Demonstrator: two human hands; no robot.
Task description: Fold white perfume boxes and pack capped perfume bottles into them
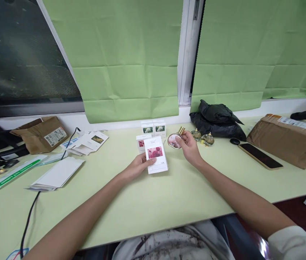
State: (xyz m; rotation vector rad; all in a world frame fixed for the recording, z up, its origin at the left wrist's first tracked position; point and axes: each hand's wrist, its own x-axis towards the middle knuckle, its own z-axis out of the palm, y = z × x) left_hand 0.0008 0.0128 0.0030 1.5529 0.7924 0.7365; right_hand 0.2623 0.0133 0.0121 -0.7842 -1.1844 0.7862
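Observation:
My left hand (139,166) is closed around a white perfume box (156,162) with a pink rose picture, held tilted above the table. In my right hand (190,147) is a round perfume bottle (173,141) with a gold cap and a pinkish face, gripped between thumb and fingers just right of the box. Behind the held box stands another white box with a pink picture (140,144), partly covered. Farther back are two white boxes with white-flower pictures (153,129). Two round glass bottles (207,139) with gold tops lie beyond my right hand.
Black plastic bags (218,124) lie by the window wall. To the right are a phone (260,156) and a brown package (288,141). Flattened white boxes (58,175), an open carton (41,133) and a black cable (29,216) occupy the left side.

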